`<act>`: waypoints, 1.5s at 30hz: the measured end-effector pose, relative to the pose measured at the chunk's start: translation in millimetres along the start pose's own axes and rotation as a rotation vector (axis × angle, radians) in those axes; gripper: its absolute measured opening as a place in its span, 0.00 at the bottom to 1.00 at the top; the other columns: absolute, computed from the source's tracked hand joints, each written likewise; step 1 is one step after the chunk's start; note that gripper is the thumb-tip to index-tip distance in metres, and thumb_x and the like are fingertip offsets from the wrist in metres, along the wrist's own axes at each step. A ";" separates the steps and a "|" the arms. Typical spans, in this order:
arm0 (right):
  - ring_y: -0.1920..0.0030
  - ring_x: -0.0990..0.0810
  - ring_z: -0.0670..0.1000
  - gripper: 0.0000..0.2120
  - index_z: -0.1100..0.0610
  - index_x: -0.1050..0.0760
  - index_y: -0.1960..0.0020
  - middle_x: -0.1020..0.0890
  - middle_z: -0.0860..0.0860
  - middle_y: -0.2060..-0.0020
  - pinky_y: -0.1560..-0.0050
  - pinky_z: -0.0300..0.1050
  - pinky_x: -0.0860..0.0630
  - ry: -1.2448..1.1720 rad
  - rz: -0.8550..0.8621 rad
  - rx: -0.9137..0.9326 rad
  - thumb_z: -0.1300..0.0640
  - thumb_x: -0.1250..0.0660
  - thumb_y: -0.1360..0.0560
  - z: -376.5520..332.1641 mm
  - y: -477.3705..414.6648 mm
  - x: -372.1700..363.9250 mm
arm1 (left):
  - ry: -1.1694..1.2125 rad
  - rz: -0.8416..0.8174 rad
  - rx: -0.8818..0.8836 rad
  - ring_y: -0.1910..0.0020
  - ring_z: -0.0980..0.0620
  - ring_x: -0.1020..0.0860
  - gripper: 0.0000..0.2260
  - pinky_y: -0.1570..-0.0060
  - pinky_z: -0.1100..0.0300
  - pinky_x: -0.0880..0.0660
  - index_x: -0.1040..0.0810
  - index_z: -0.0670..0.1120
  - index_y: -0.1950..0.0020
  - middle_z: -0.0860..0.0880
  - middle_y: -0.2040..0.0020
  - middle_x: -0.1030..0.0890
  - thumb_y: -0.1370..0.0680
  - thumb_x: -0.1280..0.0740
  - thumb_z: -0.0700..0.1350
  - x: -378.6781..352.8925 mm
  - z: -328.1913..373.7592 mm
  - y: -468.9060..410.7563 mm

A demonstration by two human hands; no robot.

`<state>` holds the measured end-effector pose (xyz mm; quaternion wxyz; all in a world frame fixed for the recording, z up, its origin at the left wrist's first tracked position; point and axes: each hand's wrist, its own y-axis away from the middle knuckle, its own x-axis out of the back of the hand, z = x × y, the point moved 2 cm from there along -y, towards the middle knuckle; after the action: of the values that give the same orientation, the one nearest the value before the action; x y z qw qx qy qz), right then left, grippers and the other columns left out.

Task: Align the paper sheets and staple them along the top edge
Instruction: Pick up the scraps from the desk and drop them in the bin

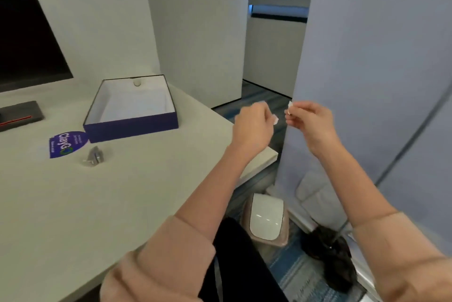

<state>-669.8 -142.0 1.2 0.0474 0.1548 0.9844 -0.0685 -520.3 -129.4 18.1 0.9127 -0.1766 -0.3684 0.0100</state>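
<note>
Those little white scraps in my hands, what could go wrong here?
Both hands, left hand and right hand, pinch small white scraps past the desk edge, above the bin and carpet. A dropped piece might miss the bin. No stapler or full sheets appear in view, so stapling may stall.

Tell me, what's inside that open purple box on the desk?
The open purple box has a white lining and one small round whitish object against its far wall. The near wall hides the front strip of its floor.
</note>
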 end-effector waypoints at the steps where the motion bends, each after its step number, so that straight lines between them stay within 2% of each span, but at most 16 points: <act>1: 0.63 0.21 0.52 0.04 0.58 0.23 0.56 0.19 0.56 0.63 0.57 0.43 0.23 -0.012 0.063 -0.009 0.66 0.32 0.26 8.7 -8.1 20.5 | 0.030 -0.049 -0.004 0.54 0.43 0.21 0.07 0.52 0.49 0.23 0.23 0.44 0.53 0.45 0.55 0.18 0.22 0.37 0.47 -24.8 9.4 1.5; 5: 0.66 0.23 0.51 0.04 0.60 0.24 0.57 0.22 0.56 0.65 0.62 0.39 0.23 -0.003 0.252 -0.111 0.67 0.32 0.26 68.8 -29.1 79.0 | 0.102 -0.275 0.036 0.52 0.41 0.22 0.07 0.52 0.46 0.23 0.24 0.42 0.53 0.42 0.53 0.19 0.21 0.37 0.45 -118.9 16.9 15.1; 9: 0.66 0.24 0.51 0.04 0.61 0.24 0.57 0.22 0.56 0.65 0.64 0.40 0.23 0.055 0.349 -0.349 0.69 0.33 0.26 157.0 -38.6 107.5 | 0.032 -0.464 0.138 0.50 0.43 0.21 0.08 0.50 0.49 0.23 0.23 0.42 0.50 0.43 0.50 0.19 0.21 0.38 0.44 -196.8 -24.3 27.8; 14: 0.65 0.22 0.52 0.07 0.59 0.23 0.60 0.20 0.57 0.65 0.60 0.44 0.22 0.197 0.242 -0.620 0.67 0.35 0.25 259.7 -34.1 101.9 | -0.096 -0.557 0.358 0.47 0.43 0.21 0.09 0.52 0.55 0.25 0.22 0.43 0.48 0.44 0.48 0.19 0.21 0.38 0.47 -249.6 -106.0 16.9; 17: 0.66 0.23 0.52 0.06 0.59 0.23 0.60 0.20 0.56 0.67 0.64 0.43 0.25 0.268 0.161 -0.708 0.67 0.34 0.26 305.2 -31.7 91.1 | -0.108 -0.596 0.485 0.48 0.45 0.20 0.08 0.51 0.55 0.22 0.20 0.46 0.52 0.46 0.50 0.17 0.23 0.35 0.49 -271.9 -152.0 4.0; 21: 0.64 0.24 0.48 0.05 0.58 0.21 0.59 0.20 0.51 0.65 0.64 0.42 0.26 0.427 0.040 -0.791 0.66 0.33 0.28 354.0 -37.2 86.7 | -0.049 -0.705 0.619 0.47 0.47 0.20 0.03 0.52 0.61 0.28 0.22 0.47 0.56 0.46 0.48 0.17 0.23 0.34 0.44 -306.3 -198.0 -2.1; 24: 0.60 0.23 0.47 0.04 0.56 0.20 0.60 0.18 0.50 0.61 0.58 0.42 0.28 0.548 -0.010 -0.833 0.63 0.31 0.29 379.3 -43.8 88.5 | -0.085 -0.765 0.725 0.40 0.45 0.23 0.10 0.44 0.57 0.28 0.22 0.43 0.45 0.43 0.41 0.20 0.21 0.39 0.45 -331.1 -225.5 3.9; 27: 0.58 0.22 0.48 0.03 0.55 0.19 0.59 0.16 0.51 0.58 0.57 0.41 0.27 0.643 -0.059 -0.858 0.61 0.30 0.30 407.3 -51.7 92.0 | -0.146 -0.784 0.790 0.31 0.42 0.31 0.19 0.31 0.52 0.35 0.29 0.37 0.31 0.39 0.31 0.28 0.19 0.43 0.44 -351.9 -242.4 1.4; 29: 0.58 0.21 0.50 0.05 0.52 0.21 0.64 0.18 0.50 0.62 0.53 0.47 0.21 0.669 -0.098 -0.889 0.61 0.31 0.31 422.7 -54.2 92.9 | -0.140 -0.852 0.802 0.28 0.42 0.34 0.20 0.32 0.54 0.38 0.33 0.34 0.29 0.38 0.28 0.32 0.18 0.44 0.42 -360.0 -243.6 -1.9; 31: 0.58 0.21 0.51 0.09 0.49 0.23 0.67 0.20 0.47 0.65 0.50 0.50 0.19 0.696 -0.164 -0.903 0.61 0.32 0.31 435.7 -55.3 90.1 | -0.090 -0.907 0.808 0.29 0.45 0.33 0.19 0.36 0.59 0.37 0.33 0.34 0.29 0.39 0.28 0.32 0.18 0.43 0.40 -369.0 -247.3 -2.1; 35: 0.59 0.20 0.51 0.15 0.46 0.27 0.71 0.23 0.43 0.70 0.53 0.49 0.19 0.825 -0.278 -0.821 0.63 0.34 0.32 452.2 -58.6 86.4 | -0.148 -0.905 0.731 0.28 0.46 0.34 0.18 0.38 0.62 0.42 0.34 0.39 0.27 0.42 0.27 0.33 0.17 0.46 0.40 -375.9 -246.5 -1.7; 38: 0.58 0.17 0.54 0.15 0.44 0.27 0.71 0.21 0.46 0.68 0.53 0.48 0.19 0.874 -0.292 -0.804 0.60 0.33 0.31 463.2 -63.6 89.7 | -0.120 -0.889 0.784 0.28 0.44 0.35 0.18 0.42 0.65 0.41 0.36 0.35 0.27 0.40 0.26 0.35 0.16 0.49 0.38 -379.4 -246.6 0.2; 40: 0.59 0.20 0.53 0.12 0.47 0.20 0.63 0.21 0.50 0.64 0.53 0.48 0.21 0.848 -0.310 -0.808 0.63 0.35 0.30 467.3 -67.5 91.4 | -0.198 -0.887 0.695 0.28 0.42 0.35 0.18 0.43 0.65 0.40 0.36 0.34 0.28 0.38 0.27 0.35 0.17 0.50 0.37 -379.9 -247.7 -2.7; 42: 0.57 0.24 0.51 0.16 0.58 0.17 0.48 0.20 0.53 0.60 0.56 0.45 0.25 0.819 -0.358 -0.822 0.68 0.39 0.29 472.1 -70.3 92.6 | -0.251 -0.866 0.641 0.29 0.40 0.34 0.18 0.36 0.59 0.36 0.34 0.39 0.27 0.39 0.28 0.33 0.17 0.49 0.40 -386.4 -258.7 -1.2; 44: 0.52 0.22 0.54 0.19 0.61 0.18 0.44 0.17 0.56 0.53 0.53 0.45 0.25 0.831 -0.418 -0.824 0.70 0.41 0.30 472.7 -72.0 92.4 | -0.306 -0.854 0.566 0.30 0.40 0.33 0.19 0.35 0.54 0.34 0.33 0.42 0.28 0.39 0.29 0.32 0.17 0.49 0.41 -389.6 -270.3 -3.1; 45: 0.47 0.21 0.55 0.19 0.61 0.18 0.44 0.16 0.57 0.49 0.49 0.46 0.24 0.842 -0.424 -0.818 0.70 0.41 0.30 472.7 -72.6 92.6 | -0.296 -0.816 0.555 0.31 0.41 0.32 0.19 0.35 0.55 0.34 0.32 0.41 0.28 0.39 0.29 0.31 0.17 0.49 0.40 -388.1 -269.7 -4.5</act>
<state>-746.1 -253.5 -466.8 -0.3038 -0.0610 0.8746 0.3729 -621.2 -276.1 -419.6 0.7930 0.2335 -0.5159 -0.2249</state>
